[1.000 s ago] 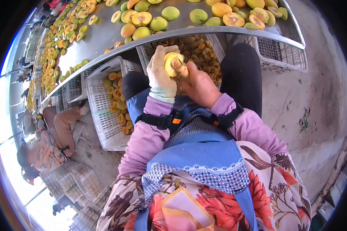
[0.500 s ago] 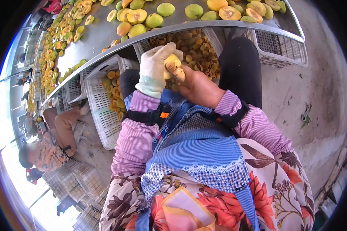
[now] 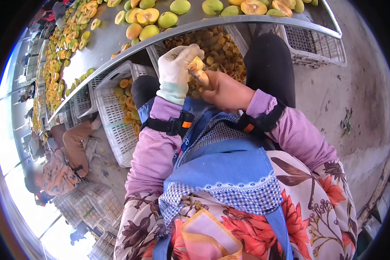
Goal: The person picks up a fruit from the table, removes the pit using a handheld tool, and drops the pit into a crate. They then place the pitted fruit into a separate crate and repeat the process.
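Gloved in white, my left hand (image 3: 175, 69) is closed round a yellow fruit half (image 3: 196, 65), its cut side turned toward my right hand. My bare right hand (image 3: 227, 90) is closed at the fruit's edge, with a small tool against the flesh; the tool is mostly hidden by the fingers. Both hands are above a crate of fruit pieces (image 3: 216, 50) between my knees. Just beyond them runs the metal table's rim (image 3: 182, 29), with green and yellow fruit halves (image 3: 147, 16) behind it.
A white crate (image 3: 112, 112) holding fruit halves stands left of my left knee. Another crate (image 3: 310, 45) is under the table's right end. At the far left a seated person (image 3: 58, 173) is beside stacked crates (image 3: 89, 201). Concrete floor (image 3: 329, 108) shows on the right.
The fruit half has turned and is now more covered by my left fingers. Both hands have shifted slightly, and the view has tilted so the table sits higher.
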A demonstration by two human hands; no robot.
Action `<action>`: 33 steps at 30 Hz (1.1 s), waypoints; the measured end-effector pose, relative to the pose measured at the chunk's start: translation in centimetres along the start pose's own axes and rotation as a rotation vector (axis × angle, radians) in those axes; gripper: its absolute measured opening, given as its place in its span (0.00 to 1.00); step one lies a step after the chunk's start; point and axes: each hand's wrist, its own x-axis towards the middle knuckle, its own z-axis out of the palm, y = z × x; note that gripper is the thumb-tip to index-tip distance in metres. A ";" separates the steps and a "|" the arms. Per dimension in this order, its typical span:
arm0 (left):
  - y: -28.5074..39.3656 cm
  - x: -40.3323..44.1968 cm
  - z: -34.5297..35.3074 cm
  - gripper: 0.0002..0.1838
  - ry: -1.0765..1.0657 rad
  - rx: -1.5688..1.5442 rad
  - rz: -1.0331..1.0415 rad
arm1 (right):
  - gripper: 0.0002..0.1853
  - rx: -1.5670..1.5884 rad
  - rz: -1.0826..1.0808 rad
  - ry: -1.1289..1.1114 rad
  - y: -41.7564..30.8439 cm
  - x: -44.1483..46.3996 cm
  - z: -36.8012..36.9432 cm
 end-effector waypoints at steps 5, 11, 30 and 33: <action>-1.5 0.2 -1.0 0.10 -0.114 0.012 0.094 | 0.05 0.456 0.135 -0.166 0.6 -0.2 1.0; -0.5 -0.2 -1.6 0.10 -0.215 0.121 0.122 | 0.06 0.836 0.310 -0.348 -0.4 -0.8 0.3; -2.3 -1.6 -2.6 0.14 -0.031 0.014 0.142 | 0.08 0.268 0.237 -0.204 -1.3 -0.5 1.7; -2.9 -2.0 -2.2 0.13 0.013 -0.077 0.146 | 0.10 -0.219 0.025 0.023 -1.2 -0.6 1.8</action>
